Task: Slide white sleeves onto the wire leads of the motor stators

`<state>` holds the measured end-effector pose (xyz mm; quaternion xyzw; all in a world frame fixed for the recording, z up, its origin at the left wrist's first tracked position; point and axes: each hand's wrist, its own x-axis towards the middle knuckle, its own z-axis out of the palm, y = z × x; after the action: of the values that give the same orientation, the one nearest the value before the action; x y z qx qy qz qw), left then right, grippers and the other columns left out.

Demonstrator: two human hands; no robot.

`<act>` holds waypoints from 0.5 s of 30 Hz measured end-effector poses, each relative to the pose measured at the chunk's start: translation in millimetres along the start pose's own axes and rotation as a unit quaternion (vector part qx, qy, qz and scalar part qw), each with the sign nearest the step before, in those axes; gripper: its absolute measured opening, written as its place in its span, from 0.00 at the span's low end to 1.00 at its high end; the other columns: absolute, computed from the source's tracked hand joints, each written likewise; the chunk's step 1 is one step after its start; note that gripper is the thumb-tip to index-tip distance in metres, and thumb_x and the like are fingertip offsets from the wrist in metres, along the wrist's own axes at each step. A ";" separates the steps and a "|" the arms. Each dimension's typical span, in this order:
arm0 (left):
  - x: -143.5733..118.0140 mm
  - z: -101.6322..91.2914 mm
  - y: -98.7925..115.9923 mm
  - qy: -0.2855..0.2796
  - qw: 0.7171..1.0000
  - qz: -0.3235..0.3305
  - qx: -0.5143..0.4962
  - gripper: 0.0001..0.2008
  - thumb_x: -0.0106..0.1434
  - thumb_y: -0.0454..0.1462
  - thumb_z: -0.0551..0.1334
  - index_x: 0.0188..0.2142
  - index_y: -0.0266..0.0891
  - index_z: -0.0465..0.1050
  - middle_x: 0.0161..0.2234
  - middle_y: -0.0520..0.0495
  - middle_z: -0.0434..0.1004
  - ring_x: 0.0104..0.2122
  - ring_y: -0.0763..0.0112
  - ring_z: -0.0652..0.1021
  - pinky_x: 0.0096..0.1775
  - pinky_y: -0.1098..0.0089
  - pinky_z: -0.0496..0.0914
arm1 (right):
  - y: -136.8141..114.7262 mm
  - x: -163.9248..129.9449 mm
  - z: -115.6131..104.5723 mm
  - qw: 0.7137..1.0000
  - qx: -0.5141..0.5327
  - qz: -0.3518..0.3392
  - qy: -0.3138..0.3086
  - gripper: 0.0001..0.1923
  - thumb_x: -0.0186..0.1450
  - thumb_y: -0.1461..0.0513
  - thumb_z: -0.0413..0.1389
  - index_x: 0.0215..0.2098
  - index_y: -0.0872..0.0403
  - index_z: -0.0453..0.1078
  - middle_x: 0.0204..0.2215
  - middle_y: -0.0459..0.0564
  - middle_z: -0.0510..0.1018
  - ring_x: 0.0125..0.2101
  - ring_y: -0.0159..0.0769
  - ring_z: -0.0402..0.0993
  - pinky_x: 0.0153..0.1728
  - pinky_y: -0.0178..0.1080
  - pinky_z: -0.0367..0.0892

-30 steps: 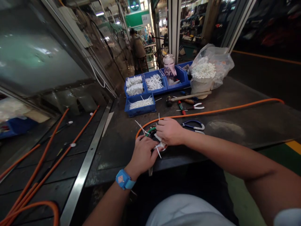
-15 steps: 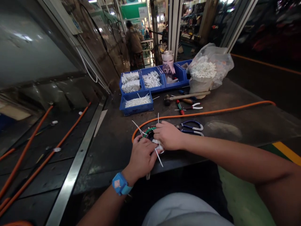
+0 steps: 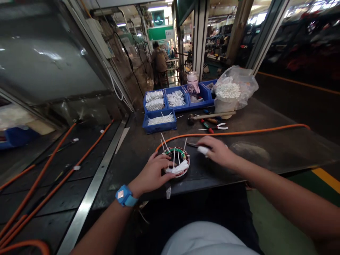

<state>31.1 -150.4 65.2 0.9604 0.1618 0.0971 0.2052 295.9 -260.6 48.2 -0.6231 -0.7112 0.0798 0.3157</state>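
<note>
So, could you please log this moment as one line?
left hand: holding stator-like ring | cable ties: standing up from ring | right hand: apart from ring, at pliers, grip unclear

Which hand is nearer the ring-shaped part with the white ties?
Left. The left hand is on the left side of the ring-shaped part; the right hand is apart from it, off to its right.

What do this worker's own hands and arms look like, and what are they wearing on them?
The left hand and right hand are ungloved. The left wrist wears a bright blue band with a pale square on it; the right wrist has nothing on. No sleeve covers either forearm.
</note>
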 end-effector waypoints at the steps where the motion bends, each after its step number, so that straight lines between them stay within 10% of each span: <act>1: -1.2 -0.8 -1.1 0.000 1.000 -0.004 -0.006 0.13 0.57 0.44 0.64 0.42 0.46 0.74 0.42 0.48 0.75 0.47 0.63 0.70 0.56 0.53 0.54 | 15.3 -11.1 -6.4 0.998 -0.051 0.046 0.012 0.13 0.61 0.65 0.51 0.44 0.56 0.69 0.42 0.54 0.72 0.42 0.38 0.69 0.44 0.40 0.63; 5: 2.4 0.8 -2.2 -0.010 0.999 -0.002 -0.039 0.10 0.58 0.44 0.63 0.37 0.44 0.75 0.34 0.50 0.74 0.40 0.66 0.70 0.50 0.60 0.60 | 57.9 -38.5 -16.7 0.977 -0.152 0.128 -0.077 0.25 0.55 0.68 0.52 0.52 0.57 0.66 0.48 0.58 0.68 0.46 0.41 0.67 0.48 0.40 0.62; 10: 4.7 -3.6 1.8 -0.046 0.998 0.003 -0.030 0.12 0.58 0.45 0.62 0.37 0.41 0.74 0.34 0.48 0.72 0.39 0.65 0.69 0.48 0.62 0.61 | 51.6 -33.8 -19.2 0.950 -0.137 0.214 -0.181 0.36 0.51 0.66 0.54 0.59 0.53 0.58 0.47 0.55 0.71 0.43 0.42 0.70 0.42 0.38 0.64; 15: 2.4 -4.3 9.0 -0.027 0.999 -0.017 -0.006 0.10 0.59 0.44 0.60 0.33 0.39 0.71 0.33 0.49 0.71 0.39 0.66 0.69 0.53 0.57 0.56 | 30.7 -45.0 -29.9 0.937 0.122 0.289 -0.156 0.35 0.54 0.62 0.52 0.60 0.55 0.54 0.40 0.52 0.74 0.33 0.37 0.72 0.29 0.34 0.66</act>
<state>34.7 -155.8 73.1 0.9585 0.1722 0.0682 0.2168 339.0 -304.7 40.4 -0.7383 -0.5254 0.3498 0.2377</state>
